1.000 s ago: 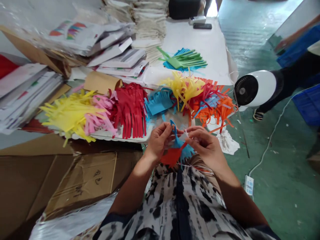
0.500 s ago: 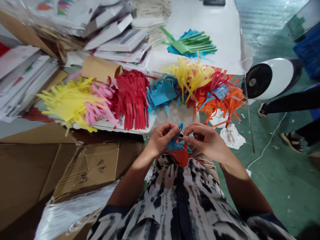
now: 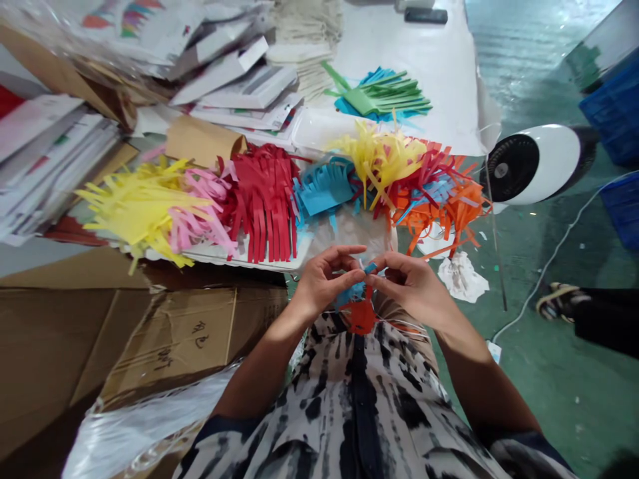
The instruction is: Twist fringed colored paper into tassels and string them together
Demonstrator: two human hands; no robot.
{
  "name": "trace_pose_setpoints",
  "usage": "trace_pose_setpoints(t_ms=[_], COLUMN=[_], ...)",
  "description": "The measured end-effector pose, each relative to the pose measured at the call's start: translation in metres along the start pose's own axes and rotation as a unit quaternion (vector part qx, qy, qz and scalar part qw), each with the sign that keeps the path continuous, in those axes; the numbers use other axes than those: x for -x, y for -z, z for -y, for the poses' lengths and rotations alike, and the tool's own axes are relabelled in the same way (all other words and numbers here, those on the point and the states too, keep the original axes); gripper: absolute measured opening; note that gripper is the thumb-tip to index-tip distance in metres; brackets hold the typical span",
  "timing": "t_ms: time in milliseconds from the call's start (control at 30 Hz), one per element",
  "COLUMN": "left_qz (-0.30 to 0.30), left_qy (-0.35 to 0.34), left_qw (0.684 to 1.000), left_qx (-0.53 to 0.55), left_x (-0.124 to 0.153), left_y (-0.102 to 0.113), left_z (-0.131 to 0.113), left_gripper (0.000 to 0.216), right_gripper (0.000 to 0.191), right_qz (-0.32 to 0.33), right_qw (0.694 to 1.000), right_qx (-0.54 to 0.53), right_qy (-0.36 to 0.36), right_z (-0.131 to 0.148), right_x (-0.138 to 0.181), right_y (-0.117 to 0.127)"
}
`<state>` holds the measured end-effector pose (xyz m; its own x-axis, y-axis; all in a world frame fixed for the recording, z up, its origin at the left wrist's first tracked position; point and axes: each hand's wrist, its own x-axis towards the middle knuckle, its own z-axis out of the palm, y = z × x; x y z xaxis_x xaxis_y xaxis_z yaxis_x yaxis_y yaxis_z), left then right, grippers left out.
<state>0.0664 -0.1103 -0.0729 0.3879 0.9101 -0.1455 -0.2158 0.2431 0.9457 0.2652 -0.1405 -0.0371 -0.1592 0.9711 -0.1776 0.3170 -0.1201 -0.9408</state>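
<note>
My left hand (image 3: 324, 283) and my right hand (image 3: 409, 283) meet in front of my waist. Right thumb and forefinger pinch a twisted end of blue tissue-paper tassel (image 3: 370, 269). The left thumb presses against the same blue end, while the left forefinger reaches out above it. Below the fingers hang blue fringe (image 3: 352, 294) and a red-orange piece of paper (image 3: 362, 318) over my lap. Thin white strands show near my right wrist. What lies inside the left fingers is partly hidden.
Along the table's near edge lie yellow (image 3: 144, 203), pink (image 3: 204, 206), red (image 3: 264, 199), blue (image 3: 327, 186) and orange (image 3: 452, 209) paper fringes. Stacked packets (image 3: 54, 166) stand left, above a cardboard box (image 3: 174, 332). A fan (image 3: 544, 163) and a person's foot (image 3: 562, 303) are at right.
The blue end has been folded down between my fingertips, and my left forefinger has straightened. The person at right has shifted their feet. The view has tilted slightly.
</note>
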Motion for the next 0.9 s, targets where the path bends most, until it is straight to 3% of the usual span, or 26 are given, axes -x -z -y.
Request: trace_pose_setpoints(t_ms=[100,200,367,467,567,667,733,800,900], left_qz=[0.001,-0.033,-0.096,-0.104,-0.09,-0.012,0.097,0.194,0.218], left_qy=[0.016,0.009,-0.087,-0.145,-0.138,-0.078,-0.033,0.008,-0.002], left_qw=[1.0,0.999,0.988,0.974,0.974,0.987,0.982,0.958,0.923], left_qx=[0.013,0.013,-0.084,-0.141,-0.155,-0.137,-0.159,-0.209,-0.318], left_x=[0.001,0.002,0.003,0.004,0.003,-0.002,-0.006,-0.011,-0.018], left_y=[-0.001,-0.005,-0.013,-0.017,-0.018,-0.015,-0.011,-0.008,-0.004], left_z=[0.0,-0.002,-0.008,-0.011,-0.014,-0.018,-0.024,-0.036,-0.065], left_gripper=[0.029,0.027,0.018,0.014,0.027,0.061,0.053,0.039,0.043], right_gripper=[0.032,0.029,0.038,0.033,0.033,0.027,0.022,0.021,0.028], right_qz=[0.006,0.012,0.018,-0.005,-0.049,-0.097,-0.115,-0.116,-0.112], right_qw=[1.0,1.0,0.998,0.995,0.99,0.984,0.977,0.968,0.939], right_qx=[0.002,-0.004,-0.061,-0.104,-0.135,-0.129,-0.142,-0.201,-0.32], right_qy=[0.002,-0.008,0.002,0.006,0.015,0.074,0.105,0.092,0.054], right_z=[-0.002,-0.002,0.002,0.001,-0.002,0.001,0.006,0.012,0.02], right_x=[0.002,0.005,0.007,0.004,-0.002,-0.005,-0.006,-0.005,-0.003], right_y=[0.001,0.001,-0.005,-0.012,-0.015,-0.008,-0.001,0.006,0.018])
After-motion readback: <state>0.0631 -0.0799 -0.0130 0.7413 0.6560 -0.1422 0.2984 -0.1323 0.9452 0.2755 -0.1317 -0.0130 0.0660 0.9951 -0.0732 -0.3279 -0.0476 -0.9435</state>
